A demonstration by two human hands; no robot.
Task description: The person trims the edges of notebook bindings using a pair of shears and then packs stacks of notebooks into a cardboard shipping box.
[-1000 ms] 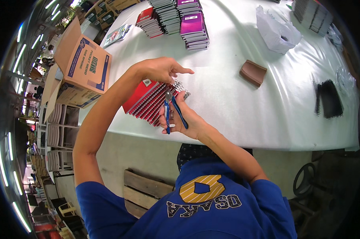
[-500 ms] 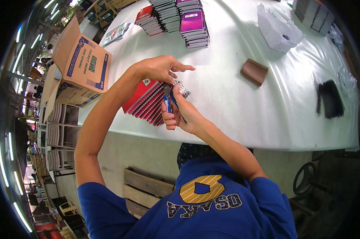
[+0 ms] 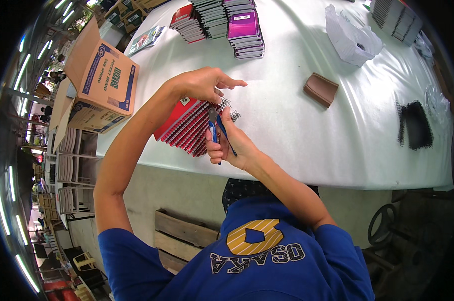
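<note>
In my right hand is a pair of pliers with blue handles, the fingers wrapped round them. Its jaws point away from me, at loose wire coil ends sticking out from a fanned stack of red spiral notebooks. Above the same far corner my left hand arches over. One of its fingers stretches out to the right, while the thumb and other fingertips bend down onto a notebook's coiled edge. The exact contact there is partly hidden.
Notebook stacks with red and purple covers stand at the far side. An open cardboard box is on the left. To the right lie a brown curved piece, a white plastic bag and black wire coils. A wooden bench stands below.
The pliers in my right hand have shifted slightly, with their handles a little further apart. My left hand stays almost in place at the stack's corner.
</note>
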